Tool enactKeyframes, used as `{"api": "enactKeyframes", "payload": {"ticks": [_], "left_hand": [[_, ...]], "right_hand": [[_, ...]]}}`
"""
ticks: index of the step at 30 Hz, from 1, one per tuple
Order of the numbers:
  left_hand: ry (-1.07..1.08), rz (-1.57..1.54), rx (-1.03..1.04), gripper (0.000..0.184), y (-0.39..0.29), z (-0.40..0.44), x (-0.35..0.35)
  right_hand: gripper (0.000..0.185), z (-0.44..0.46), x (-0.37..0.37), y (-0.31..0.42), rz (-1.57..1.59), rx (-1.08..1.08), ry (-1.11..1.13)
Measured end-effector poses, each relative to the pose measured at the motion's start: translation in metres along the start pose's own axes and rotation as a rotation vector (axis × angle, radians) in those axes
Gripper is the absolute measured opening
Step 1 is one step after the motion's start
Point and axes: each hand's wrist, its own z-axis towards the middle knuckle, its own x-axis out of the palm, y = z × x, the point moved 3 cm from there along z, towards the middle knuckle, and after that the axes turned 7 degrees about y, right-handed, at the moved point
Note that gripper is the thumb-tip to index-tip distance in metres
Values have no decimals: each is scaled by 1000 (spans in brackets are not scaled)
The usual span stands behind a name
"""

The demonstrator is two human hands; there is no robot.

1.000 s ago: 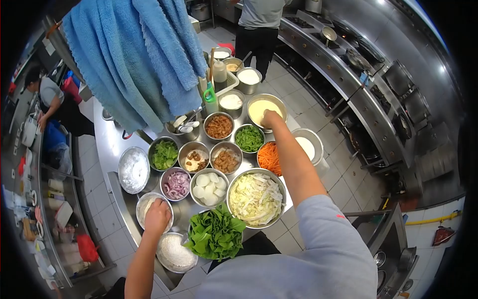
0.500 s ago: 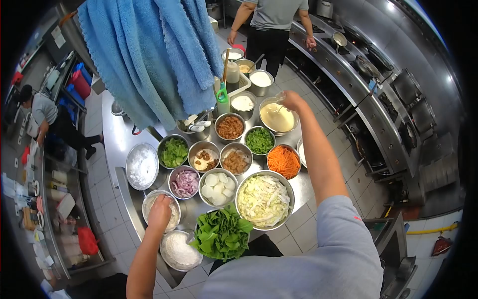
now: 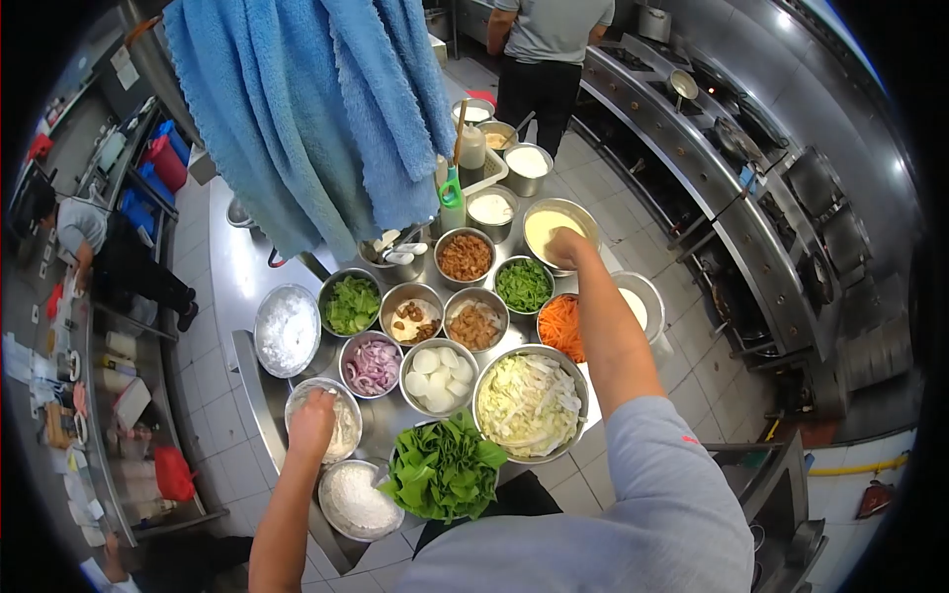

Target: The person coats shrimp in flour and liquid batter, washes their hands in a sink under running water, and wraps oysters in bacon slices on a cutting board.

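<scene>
Pale yellow batter (image 3: 542, 229) lies in a round steel bowl (image 3: 593, 225) which, in the head view, stands beyond the shredded cabbage (image 3: 529, 400) and a little to its right. The person's right hand (image 3: 566, 247) is at this bowl, over its near side, with the forearm passing just right of the cabbage and partly covering the shredded carrots (image 3: 560, 326) on the cabbage's far side. Its fingers are hidden, so whether they hold anything cannot be told. The bowl is round, so no long axis sets a direction; the relation that matters is the hand's place directly over the batter, with the left hand (image 3: 314, 420) much farther off. That hand dips into a bowl of white flour (image 3: 346, 430), well left of the cabbage; its fingers look bunched, but their grip cannot be told. Leafy greens (image 3: 447, 469) sit to the cabbage's near left.
</scene>
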Motion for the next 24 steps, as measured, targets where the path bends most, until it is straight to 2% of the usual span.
{"api": "enactKeyframes", "payload": {"ticks": [1,3,4,6,10,14,19,21,22,24], "left_hand": [[-2,-3,2,13,4,-1,0],[-13,-28,30,13,8,-3,-4],[-18,-30,36,13,8,-5,-7],[-45,-45,11,11,8,-10,-17],[-70,-61,5,10,25,-13,-24],[-5,-128,-13,18,20,-24,-73],[16,-209,-142,26,30,-40,-84],[29,-227,-209,26,30,-48,-88],[40,-243,-256,26,21,-51,-101],[44,-243,-345,25,1,-56,-120]], "right_hand": [[45,-2,-7,-1,-2,2,-3],[44,-10,-28,5,88,-205,-103],[44,-15,-37,7,87,-201,-110],[41,-32,-55,12,285,-173,-176],[40,-86,-100,30,191,-212,-324],[42,-107,-118,28,113,-221,-268],[38,-46,-102,7,-58,-268,-272],[36,-49,-91,20,-155,-237,-181],[35,-22,-80,23,-289,-160,-30],[32,19,-44,18,-282,-302,-21]]}}
